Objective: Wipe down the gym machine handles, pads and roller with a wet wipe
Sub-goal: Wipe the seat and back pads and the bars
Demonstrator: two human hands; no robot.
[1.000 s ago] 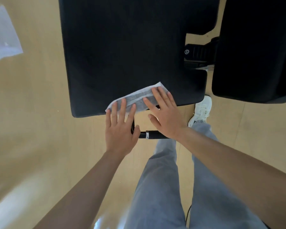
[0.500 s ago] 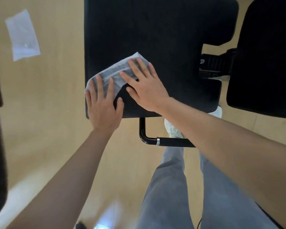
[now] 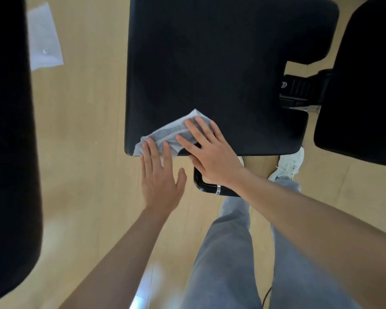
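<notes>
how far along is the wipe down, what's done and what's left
Done: cannot tell; no wet marks show. In hand: left hand and right hand press the wet wipe flat on the large pad, near corner. Left, probably: the black handle below and the right pad.

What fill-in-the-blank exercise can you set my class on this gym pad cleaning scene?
1. The left hand and right hand press the wet wipe onto a ____ pad.
2. The shoe past the pad's near edge is ____.
3. The handle below the pad carries a ____ ring.
Missing words: black; white; silver.
</notes>
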